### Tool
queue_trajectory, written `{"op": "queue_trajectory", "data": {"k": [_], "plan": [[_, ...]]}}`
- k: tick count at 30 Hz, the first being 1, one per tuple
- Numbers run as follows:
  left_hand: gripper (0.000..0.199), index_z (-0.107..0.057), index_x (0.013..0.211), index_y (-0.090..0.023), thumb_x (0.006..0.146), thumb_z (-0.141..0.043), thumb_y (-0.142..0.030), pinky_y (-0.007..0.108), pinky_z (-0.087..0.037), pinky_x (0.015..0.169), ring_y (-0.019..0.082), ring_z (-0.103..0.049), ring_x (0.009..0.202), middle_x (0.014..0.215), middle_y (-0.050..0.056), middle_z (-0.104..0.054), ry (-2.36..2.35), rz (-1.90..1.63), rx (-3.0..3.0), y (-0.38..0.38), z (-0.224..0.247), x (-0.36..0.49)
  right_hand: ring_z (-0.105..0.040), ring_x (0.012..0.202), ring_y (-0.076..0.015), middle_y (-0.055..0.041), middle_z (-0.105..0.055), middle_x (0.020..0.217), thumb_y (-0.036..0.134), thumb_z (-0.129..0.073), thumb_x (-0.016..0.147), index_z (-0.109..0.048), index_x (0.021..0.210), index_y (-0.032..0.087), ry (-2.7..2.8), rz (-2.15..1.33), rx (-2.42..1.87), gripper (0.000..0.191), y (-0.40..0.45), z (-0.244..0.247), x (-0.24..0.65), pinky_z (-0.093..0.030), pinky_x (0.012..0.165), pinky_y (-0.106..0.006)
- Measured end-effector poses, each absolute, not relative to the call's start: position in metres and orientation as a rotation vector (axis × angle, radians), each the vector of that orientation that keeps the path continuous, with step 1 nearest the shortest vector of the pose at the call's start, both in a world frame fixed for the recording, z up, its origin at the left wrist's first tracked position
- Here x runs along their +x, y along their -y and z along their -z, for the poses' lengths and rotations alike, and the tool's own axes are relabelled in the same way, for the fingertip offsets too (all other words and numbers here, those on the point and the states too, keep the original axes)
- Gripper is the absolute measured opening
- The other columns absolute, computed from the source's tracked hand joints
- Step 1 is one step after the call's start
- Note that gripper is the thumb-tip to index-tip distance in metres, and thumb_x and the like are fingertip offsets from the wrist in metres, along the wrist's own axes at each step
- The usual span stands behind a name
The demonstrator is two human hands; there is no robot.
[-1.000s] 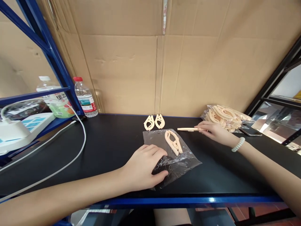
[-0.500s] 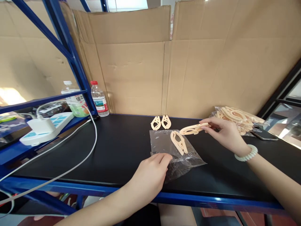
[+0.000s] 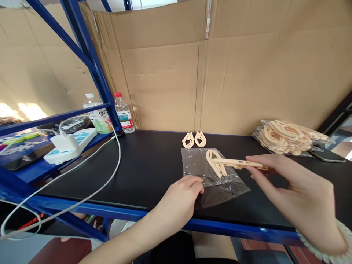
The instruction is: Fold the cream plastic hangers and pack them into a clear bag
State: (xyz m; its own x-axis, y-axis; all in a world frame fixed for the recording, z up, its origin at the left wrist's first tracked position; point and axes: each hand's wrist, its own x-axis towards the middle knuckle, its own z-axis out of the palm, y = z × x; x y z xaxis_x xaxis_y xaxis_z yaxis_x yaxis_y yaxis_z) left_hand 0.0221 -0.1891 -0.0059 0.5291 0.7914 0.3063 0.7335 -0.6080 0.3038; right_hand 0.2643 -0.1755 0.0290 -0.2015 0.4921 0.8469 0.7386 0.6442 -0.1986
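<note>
My left hand (image 3: pixel 184 198) is closed, its fingertips pinching the near part of a clear plastic bag (image 3: pixel 194 161) that lies flat on the black tabletop. A beige folding hanger (image 3: pixel 208 157), folded up, rests at the bag; whether it is inside or on top I cannot tell. My right hand (image 3: pixel 291 187) grips a second beige folding hanger (image 3: pixel 232 162) between thumb and fingers. This one is held edge-on above the bag, its far end overlapping the first hanger in view. Just behind the bag, two folded hangers (image 3: pixel 188 140) stand side by side.
At the back right lies a pile of bagged hangers (image 3: pixel 286 135), with a phone (image 3: pixel 328 154) beside it. A water bottle (image 3: pixel 125 113) stands back left. White cables (image 3: pixel 117 161) cross the left side, near a power strip (image 3: pixel 82 141). Cardboard (image 3: pixel 165 80) walls the back.
My right hand has come nearer to me and turned, bringing its hanger lower over the bag and edge-on. My left hand stays at the bag. The whole view has shifted a little.
</note>
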Motion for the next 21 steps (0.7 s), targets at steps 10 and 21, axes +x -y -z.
{"op": "queue_trajectory", "data": {"k": [10,21], "plan": [[0.035,-0.062,0.119,-0.013,0.089,-0.044,-0.008,0.044,-0.045,0.108,0.026,-0.055,0.121,0.129,0.011,-0.062,-1.375,-0.665,2.833,0.201,0.018,0.019,-0.069,0.079,-0.0160,-0.0017,-0.071,0.095,0.015,-0.056,0.092,-0.064,0.103,0.025,1.966,0.362,-0.941,0.017,0.206,-0.021,0.248,-0.053,0.074,-0.027],[0.039,-0.061,0.121,-0.003,0.086,-0.042,-0.004,0.046,-0.057,0.093,0.032,-0.060,0.116,0.125,0.019,-0.064,-1.449,-0.831,2.974,0.204,0.030,0.019,-0.071,0.084,-0.0178,-0.0052,-0.075,0.098,0.020,-0.048,0.094,-0.068,0.100,0.018,2.128,0.615,-0.770,0.021,0.228,-0.010,0.256,-0.056,0.077,-0.028]]}}
